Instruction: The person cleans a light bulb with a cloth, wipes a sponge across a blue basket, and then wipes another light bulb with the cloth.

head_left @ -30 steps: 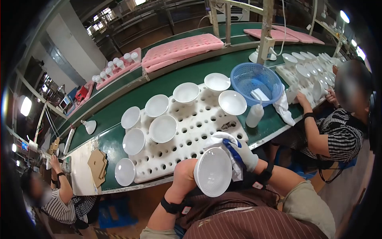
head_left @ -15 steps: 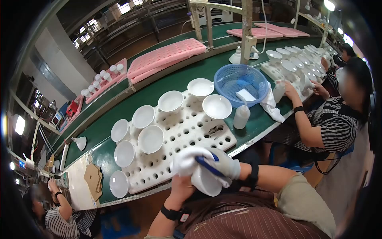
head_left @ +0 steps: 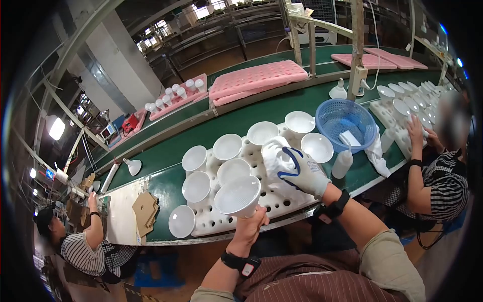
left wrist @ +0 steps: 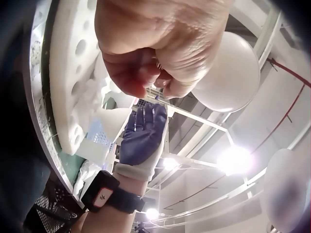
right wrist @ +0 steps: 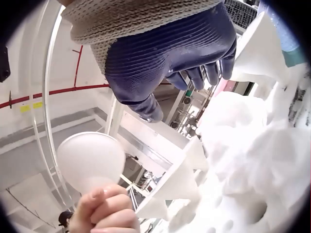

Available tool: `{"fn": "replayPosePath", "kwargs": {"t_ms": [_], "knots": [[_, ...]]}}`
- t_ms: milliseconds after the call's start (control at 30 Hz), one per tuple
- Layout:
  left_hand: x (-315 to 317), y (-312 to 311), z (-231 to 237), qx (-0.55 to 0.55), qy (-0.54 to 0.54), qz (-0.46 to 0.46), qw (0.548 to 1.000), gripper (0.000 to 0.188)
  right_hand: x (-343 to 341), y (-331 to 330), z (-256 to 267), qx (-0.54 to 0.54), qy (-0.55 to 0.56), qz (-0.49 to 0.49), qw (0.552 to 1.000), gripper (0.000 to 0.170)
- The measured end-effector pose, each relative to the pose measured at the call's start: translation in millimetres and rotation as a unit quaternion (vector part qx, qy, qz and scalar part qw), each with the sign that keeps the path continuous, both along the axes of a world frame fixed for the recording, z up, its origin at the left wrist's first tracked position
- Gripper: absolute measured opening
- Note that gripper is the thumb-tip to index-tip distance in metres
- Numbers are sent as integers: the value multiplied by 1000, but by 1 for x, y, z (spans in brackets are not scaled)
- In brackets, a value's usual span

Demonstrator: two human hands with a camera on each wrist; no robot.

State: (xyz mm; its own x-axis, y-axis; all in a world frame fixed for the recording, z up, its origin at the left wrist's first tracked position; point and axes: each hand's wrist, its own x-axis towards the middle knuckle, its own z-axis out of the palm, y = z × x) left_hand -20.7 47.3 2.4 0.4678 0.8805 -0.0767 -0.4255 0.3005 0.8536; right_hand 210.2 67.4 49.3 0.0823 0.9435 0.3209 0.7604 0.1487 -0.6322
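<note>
My bare left hand (head_left: 249,224) grips a white reflector bulb (head_left: 238,196) by its narrow neck. The bulb's wide ribbed face tilts upward over the front of a white foam tray (head_left: 201,228). In the right wrist view the same bulb's smooth cone (right wrist: 92,158) rises above the curled fingers. A crumpled white cloth (right wrist: 243,131) lies on the tray. Close over it is my right hand (head_left: 311,176), in a white glove with a blue palm. Its fingers (left wrist: 150,119) look extended in the left wrist view, with nothing held between them.
Several white reflector bulbs (head_left: 196,187) stand neck-down in the tray. To its right are a blue basket (head_left: 322,118) and a squeeze bottle (head_left: 342,163). Cardboard pieces (head_left: 145,212) lie left. Pink foam trays (head_left: 256,83) sit behind; one person works at each side.
The gloved hand has moved from the bulb to above the tray and let go of the cloth there. My left hand has turned the bulb face-up, apart from the cloth. The head view has shifted.
</note>
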Motion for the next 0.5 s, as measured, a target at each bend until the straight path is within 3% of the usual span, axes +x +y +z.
{"fn": "replayPosePath", "kwargs": {"t_ms": [67, 133, 167, 200, 267, 333, 467, 500], "knots": [[5, -3, -1, -16, 5, -6, 1000, 13, 3, -10, 4, 62, 51, 5, 997, 65], [12, -4, -9, -65, -60, -35, 995, 11, 2, -23, 8, 33, 82, 47, 995, 66], [18, -6, -10, -69, -62, -42, 995, 11, -3, -30, -2, -29, 209, 106, 972, 67], [25, -9, -10, -94, -58, -55, 992, 11, -8, -37, -11, -89, 332, 162, 925, 68], [38, -13, -19, -118, -54, -78, 988, 11, -17, -50, 3, -331, 441, 252, 795, 70], [50, -20, -31, -11, -46, -121, 991, 19, -28, -52, -23, -221, 354, 259, 871, 67], [61, -17, -30, -37, 118, -172, 977, 24, -23, -64, -33, -208, 404, 150, 878, 57], [59, -15, -29, -37, 115, -181, 976, 24, -18, -66, -34, -161, 353, 140, 911, 54]]}}
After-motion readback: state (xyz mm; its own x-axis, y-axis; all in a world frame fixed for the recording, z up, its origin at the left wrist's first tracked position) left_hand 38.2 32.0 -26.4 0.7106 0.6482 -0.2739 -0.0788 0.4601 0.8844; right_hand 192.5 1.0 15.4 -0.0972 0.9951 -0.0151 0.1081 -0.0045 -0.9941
